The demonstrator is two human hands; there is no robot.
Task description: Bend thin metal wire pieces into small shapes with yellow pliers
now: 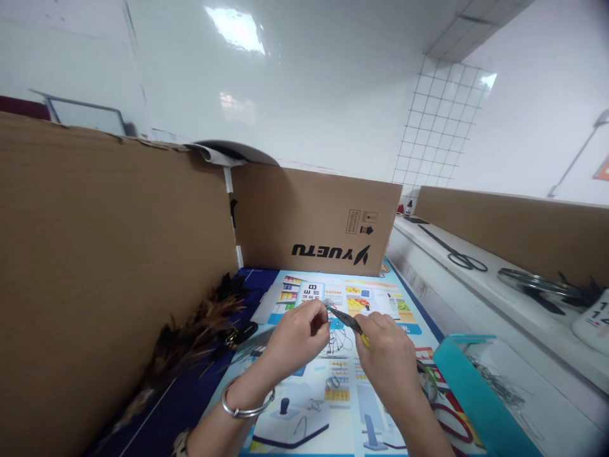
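Note:
My left hand, with a silver bangle on its wrist, is closed in a pinch on a small silvery metal piece with what look like thin prongs. Its exact kind is too small to make out. My right hand grips pliers with dark jaws and a yellow handle. The jaw tips are at the metal piece, but whether they clamp it I cannot tell. Behind and below the hands, a tangle of thin dark wires lies on the printed mat.
A teal box of thin metal pieces stands at right. Brown feathers lie along the left cardboard wall; another cardboard panel closes the back. Scissors rest on the right ledge. Red-handled scissors lie beside my right forearm.

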